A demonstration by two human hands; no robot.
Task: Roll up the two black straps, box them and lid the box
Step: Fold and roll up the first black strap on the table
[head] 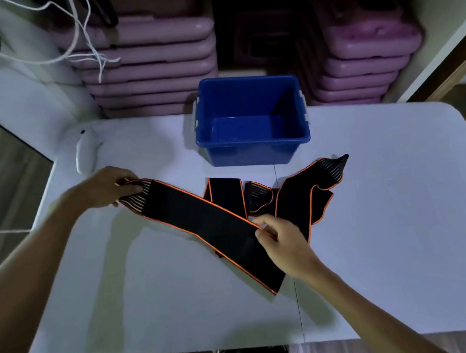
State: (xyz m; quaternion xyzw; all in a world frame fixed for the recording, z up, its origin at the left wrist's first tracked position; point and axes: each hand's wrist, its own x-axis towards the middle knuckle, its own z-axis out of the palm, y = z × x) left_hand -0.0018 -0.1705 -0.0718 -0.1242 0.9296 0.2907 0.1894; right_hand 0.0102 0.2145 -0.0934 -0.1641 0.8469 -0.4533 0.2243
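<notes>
Two black straps with orange edging lie on the white table (395, 213). The near strap (198, 214) stretches diagonally from upper left to lower right. My left hand (110, 186) grips its striped upper-left end. My right hand (280, 241) pinches its edge near the lower right. The second strap (300, 196) lies crumpled to the right, partly under the first, its striped end pointing up right. An open blue box (254, 143) stands just behind the straps with nothing visible inside. A white lid-like object (86, 152) rests at the table's far left corner.
Stacks of pink-purple plastic lids or trays (150, 65) fill the shelf behind the table, with more at the right (365, 62). White cords (80, 39) hang at the upper left. The table's near edge runs along the bottom, with wooden floor beyond.
</notes>
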